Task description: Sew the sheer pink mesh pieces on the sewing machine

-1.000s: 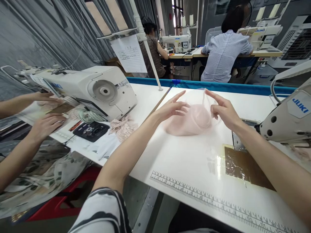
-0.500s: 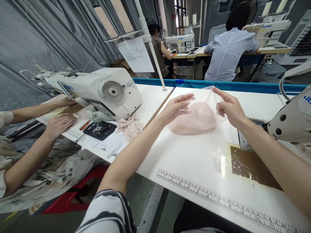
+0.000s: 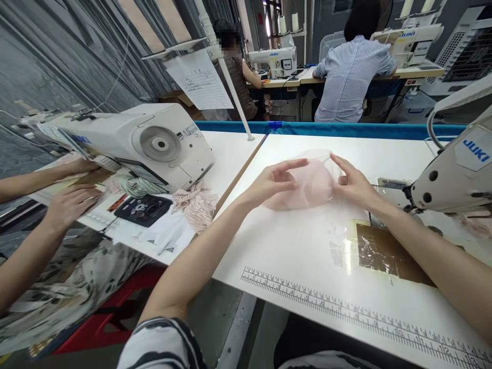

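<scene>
A sheer pale pink piece of fabric (image 3: 317, 177), rounded like a cup, lies bunched on the white table in front of me. My left hand (image 3: 271, 182) is at its left side, index finger stretched out over the cloth and the other fingers partly bent and apart from it. On the right side, my right hand (image 3: 353, 184) has the fabric's thin upper edge at its fingertips, index finger pointing up and left. The thumb's contact is partly hidden.
My sewing machine (image 3: 457, 164) stands at the right, by a brown taped patch (image 3: 388, 251). A printed ruler (image 3: 346, 312) follows the front edge. Left, a co-worker's hands (image 3: 73, 205) work at another sewing machine (image 3: 161, 143), near lace (image 3: 196, 205) and a black device (image 3: 144, 209).
The raised upper edge of the fabric has come down, and my right hand has lowered with it. My left index finger now stands out straighter from the other fingers. The view has shifted slightly right.
</scene>
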